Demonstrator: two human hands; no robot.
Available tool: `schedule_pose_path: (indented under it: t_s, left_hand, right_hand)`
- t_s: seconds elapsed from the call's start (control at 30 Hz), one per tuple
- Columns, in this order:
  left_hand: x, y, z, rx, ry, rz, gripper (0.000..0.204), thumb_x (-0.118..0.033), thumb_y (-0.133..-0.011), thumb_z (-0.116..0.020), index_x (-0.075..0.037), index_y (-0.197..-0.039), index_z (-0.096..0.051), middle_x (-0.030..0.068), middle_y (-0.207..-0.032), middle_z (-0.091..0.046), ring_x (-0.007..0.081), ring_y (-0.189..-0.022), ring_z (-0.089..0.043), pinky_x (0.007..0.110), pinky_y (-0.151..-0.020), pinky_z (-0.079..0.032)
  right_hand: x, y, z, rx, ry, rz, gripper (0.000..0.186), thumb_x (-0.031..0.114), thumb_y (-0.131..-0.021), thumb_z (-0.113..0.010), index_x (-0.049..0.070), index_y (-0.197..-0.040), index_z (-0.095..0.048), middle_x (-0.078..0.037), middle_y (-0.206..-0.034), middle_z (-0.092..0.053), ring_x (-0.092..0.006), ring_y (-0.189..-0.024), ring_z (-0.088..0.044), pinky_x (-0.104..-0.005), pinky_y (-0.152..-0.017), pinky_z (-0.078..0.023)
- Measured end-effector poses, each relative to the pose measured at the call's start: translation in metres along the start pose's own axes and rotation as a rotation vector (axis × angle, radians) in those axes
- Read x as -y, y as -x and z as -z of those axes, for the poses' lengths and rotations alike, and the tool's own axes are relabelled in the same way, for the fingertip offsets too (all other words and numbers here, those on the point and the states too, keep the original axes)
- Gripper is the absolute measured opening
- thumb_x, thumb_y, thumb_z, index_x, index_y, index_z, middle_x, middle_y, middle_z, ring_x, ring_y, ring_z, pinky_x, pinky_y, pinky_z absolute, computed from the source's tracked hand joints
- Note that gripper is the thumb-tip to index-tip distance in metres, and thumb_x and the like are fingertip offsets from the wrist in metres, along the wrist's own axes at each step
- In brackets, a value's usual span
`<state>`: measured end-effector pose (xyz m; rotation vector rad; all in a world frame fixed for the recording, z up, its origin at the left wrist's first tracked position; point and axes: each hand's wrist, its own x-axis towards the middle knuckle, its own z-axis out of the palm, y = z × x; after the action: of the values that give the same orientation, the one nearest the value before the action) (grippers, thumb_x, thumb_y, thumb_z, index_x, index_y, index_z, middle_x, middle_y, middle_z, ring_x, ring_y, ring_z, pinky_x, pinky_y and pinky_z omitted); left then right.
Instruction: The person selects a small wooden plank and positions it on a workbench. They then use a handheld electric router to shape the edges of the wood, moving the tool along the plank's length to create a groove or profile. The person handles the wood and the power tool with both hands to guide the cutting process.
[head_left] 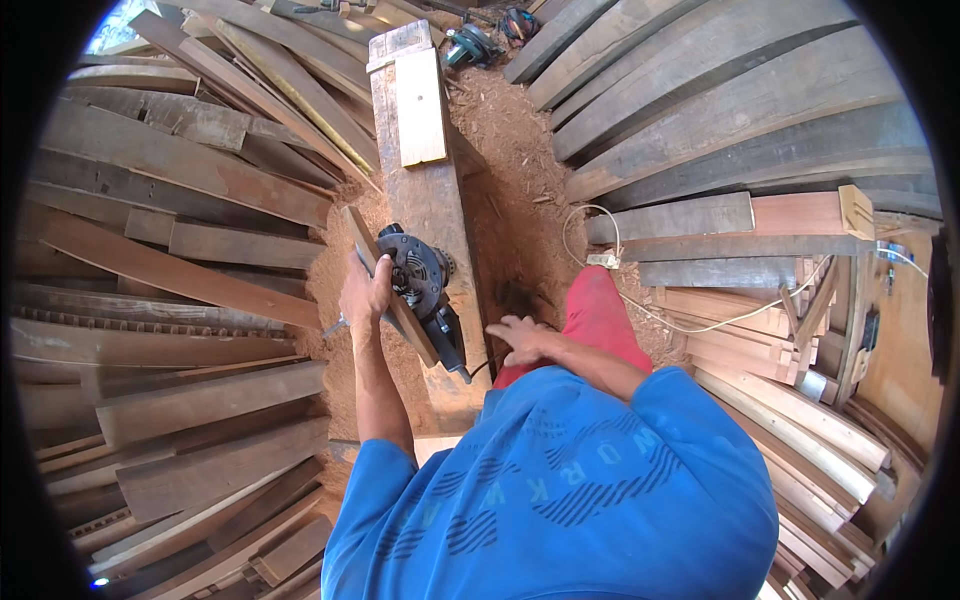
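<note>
My left hand (366, 290) is wrapped round a narrow wooden board (413, 330) standing on edge, its thumb lapping over the top. Right against that board lies a black power tool (420, 270) with a round base, which looks like a router on its side. Both rest on a long, worn wooden bench (425, 205). My right hand (521, 340) holds nothing; its fingers are spread beside the bench's right edge, close to my red-clothed leg (605, 310). Part of the tool's body is hidden behind its base.
A pale board (420, 108) lies on the bench's far end. Beyond it, a green power tool (471, 46) sits on sawdust (510, 120). Stacked planks (210, 170) line the left, more planks (740, 100) the right. A white cord (700, 328) runs past my right leg.
</note>
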<state>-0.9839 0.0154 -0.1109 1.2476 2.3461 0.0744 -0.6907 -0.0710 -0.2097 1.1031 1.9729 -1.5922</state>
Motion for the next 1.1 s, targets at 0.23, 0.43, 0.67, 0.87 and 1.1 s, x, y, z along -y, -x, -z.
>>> schedule_pose_path:
  t_s: [0.23, 0.43, 0.67, 0.87, 1.1]
  left_hand:
    - [-0.011, 0.001, 0.006, 0.025, -0.017, 0.009, 0.065, -0.059, -0.086, -0.053, -0.01, -0.129, -0.046, 0.0287, -0.111, -0.066, 0.0479, -0.106, -0.062, 0.054, -0.092, -0.046]
    - [0.004, 0.001, 0.0, 0.01, -0.004, -0.017, 0.068, -0.059, -0.086, -0.053, -0.008, -0.13, -0.045, 0.0289, -0.109, -0.067, 0.0484, -0.105, -0.063, 0.054, -0.091, -0.046]
    - [0.001, 0.003, -0.001, 0.0, 0.003, -0.013, 0.066, -0.059, -0.086, -0.052, -0.007, -0.126, -0.048, 0.028, -0.108, -0.068, 0.0467, -0.104, -0.064, 0.054, -0.091, -0.046]
    - [0.0, 0.002, 0.001, -0.009, -0.009, -0.021, 0.068, -0.059, -0.086, -0.052, -0.005, -0.125, -0.048, 0.0288, -0.107, -0.068, 0.0459, -0.104, -0.064, 0.055, -0.089, -0.047]
    - [-0.008, 0.0, 0.007, 0.007, 0.001, -0.045, 0.069, -0.059, -0.085, -0.052, -0.006, -0.129, -0.046, 0.0298, -0.11, -0.067, 0.0469, -0.105, -0.064, 0.054, -0.091, -0.046]
  right_hand:
    - [-0.014, -0.048, -0.029, 0.392, 0.276, -0.194, 0.059, 0.038, -0.082, -0.067, 0.012, -0.134, -0.059, -0.021, -0.14, -0.052, -0.0423, -0.13, -0.048, -0.0501, -0.106, -0.042]
    - [-0.027, -0.031, -0.015, -0.053, 0.294, -0.167, 0.076, 0.03, -0.071, -0.078, 0.011, -0.139, -0.049, -0.018, -0.143, -0.044, -0.0412, -0.13, -0.046, -0.0526, -0.103, -0.045]
    - [-0.009, -0.051, -0.035, 0.361, 0.206, -0.106, 0.076, 0.037, -0.073, -0.077, 0.005, -0.137, -0.053, -0.02, -0.15, -0.037, -0.0428, -0.135, -0.039, -0.05, -0.107, -0.042]
    - [-0.015, -0.04, -0.056, -0.149, 0.123, -0.193, 0.071, 0.032, -0.078, -0.071, 0.009, -0.141, -0.047, -0.02, -0.141, -0.045, -0.0417, -0.129, -0.043, -0.0517, -0.104, -0.042]
    - [0.002, -0.081, -0.101, 0.293, 0.118, 0.224, 0.044, 0.025, -0.077, -0.063, 0.017, -0.12, -0.067, -0.02, -0.126, -0.061, -0.0416, -0.118, -0.055, -0.0519, -0.096, -0.047]
